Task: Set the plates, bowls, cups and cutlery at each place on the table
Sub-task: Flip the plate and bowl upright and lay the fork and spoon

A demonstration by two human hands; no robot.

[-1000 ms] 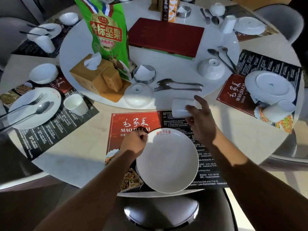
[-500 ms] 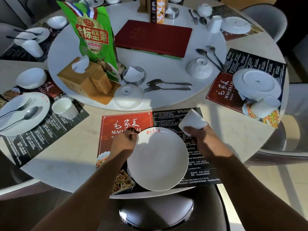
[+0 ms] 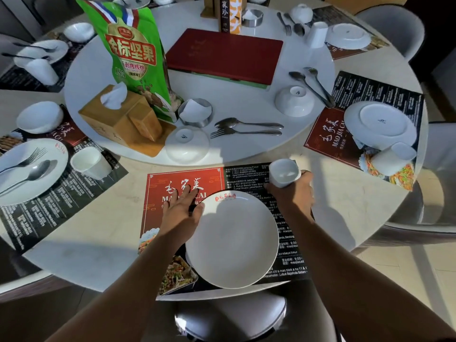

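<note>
Round and pale, the table [image 3: 333, 206] carries a raised white turntable [image 3: 246, 99] beyond both hands. Between the hands a large white plate [image 3: 232, 240] lies on a red-and-black placemat [image 3: 187, 178]. The left hand [image 3: 182, 208] is spread flat, fingers [image 3: 191, 192] extended over the placemat's red part and thumb at the plate's left rim, holding nothing. The right hand [image 3: 293, 193] is wrapped around a white cup [image 3: 283, 172], mouth tilted toward the camera, over the placemat's far right corner; whether its base touches the mat cannot be told. Past the left hand an upturned bowl [image 3: 186, 145] sits at the turntable's edge, with a spoon [image 3: 246, 123] and fork [image 3: 244, 132] lying just beside it, beyond the cup.
</note>
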